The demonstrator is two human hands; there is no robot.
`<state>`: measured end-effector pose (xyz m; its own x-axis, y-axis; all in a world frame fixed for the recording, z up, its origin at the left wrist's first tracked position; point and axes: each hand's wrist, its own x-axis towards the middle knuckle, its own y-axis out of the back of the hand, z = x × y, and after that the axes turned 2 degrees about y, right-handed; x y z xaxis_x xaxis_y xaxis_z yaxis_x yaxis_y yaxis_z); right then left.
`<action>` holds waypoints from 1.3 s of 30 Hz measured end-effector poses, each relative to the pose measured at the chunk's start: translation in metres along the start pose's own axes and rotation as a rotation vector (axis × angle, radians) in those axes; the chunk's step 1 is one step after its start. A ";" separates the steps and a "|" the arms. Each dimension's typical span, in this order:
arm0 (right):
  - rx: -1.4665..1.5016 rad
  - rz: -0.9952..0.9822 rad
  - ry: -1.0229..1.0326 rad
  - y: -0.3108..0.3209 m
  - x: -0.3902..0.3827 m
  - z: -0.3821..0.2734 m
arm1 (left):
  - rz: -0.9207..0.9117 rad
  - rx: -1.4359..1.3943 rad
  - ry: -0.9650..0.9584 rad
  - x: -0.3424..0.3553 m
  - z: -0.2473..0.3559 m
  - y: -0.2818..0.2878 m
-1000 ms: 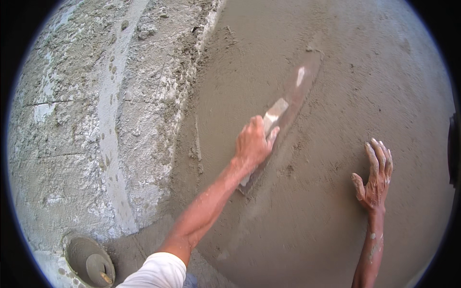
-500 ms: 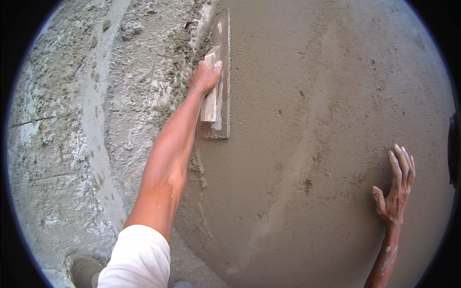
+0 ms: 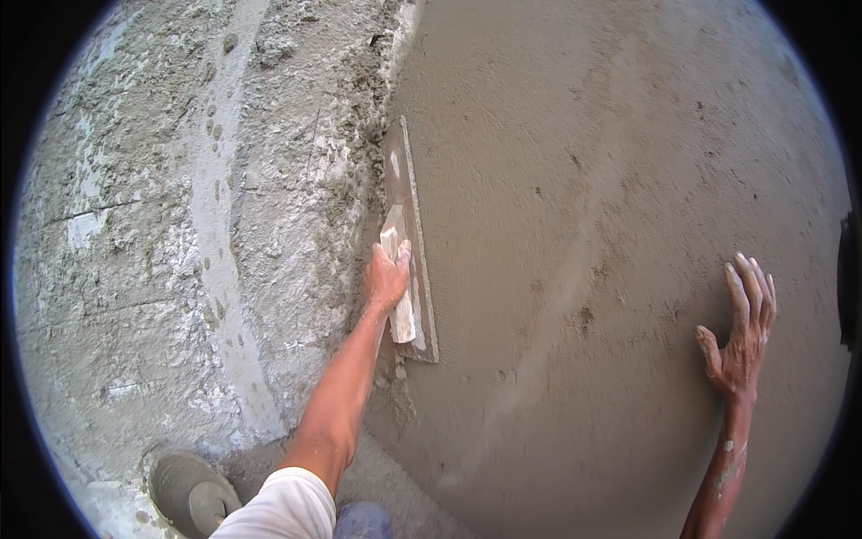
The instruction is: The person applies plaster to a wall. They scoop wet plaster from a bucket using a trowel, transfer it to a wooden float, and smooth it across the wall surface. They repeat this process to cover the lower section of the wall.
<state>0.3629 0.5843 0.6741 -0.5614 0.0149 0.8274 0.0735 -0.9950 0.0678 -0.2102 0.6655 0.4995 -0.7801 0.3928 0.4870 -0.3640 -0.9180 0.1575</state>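
Note:
My left hand (image 3: 386, 277) is closed round the pale wooden handle of a plastering trowel (image 3: 401, 175). The trowel's long rectangular blade lies against the mortar-covered wall, almost upright and tilted slightly. It sits along the border between smooth wet mortar (image 3: 503, 234) on the right and rough, patchy wall (image 3: 296, 180) on the left. Some wet mortar clings to the blade beside the handle. Far to the right, my right hand (image 3: 743, 337) is spread with its palm toward the smooth mortar, holding nothing. Grey smears mark its fingers and forearm.
At the lower left stands a round bucket (image 3: 166, 485) with something grey and rounded inside. A smooth mortar strip (image 3: 215, 189) runs down the rough wall. Something blue (image 3: 364, 521) shows at the bottom edge. A dark object (image 3: 847, 278) cuts into the right rim.
My left hand has drawn the trowel down along the mortar's edge, its top now tipped slightly left. My right hand stays in nearly the same place. More of the bucket shows.

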 end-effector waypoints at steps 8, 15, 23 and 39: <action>-0.030 0.004 0.021 -0.002 0.003 0.002 | -0.035 0.002 0.221 -0.184 -0.107 -0.048; -0.092 -0.024 0.034 -0.005 0.003 -0.001 | -0.121 -0.195 -0.103 -0.328 -0.063 -0.067; -0.078 -0.067 -0.001 0.008 0.003 -0.001 | 0.002 -0.085 -0.668 -0.033 0.200 -0.021; -0.141 0.019 0.139 -0.002 0.010 0.001 | -0.017 0.042 -0.144 0.136 0.110 0.029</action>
<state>0.3583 0.5862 0.6827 -0.6701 -0.0078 0.7422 -0.0258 -0.9991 -0.0337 -0.2707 0.6863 0.6648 -0.6916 0.3994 0.6018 -0.3526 -0.9139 0.2012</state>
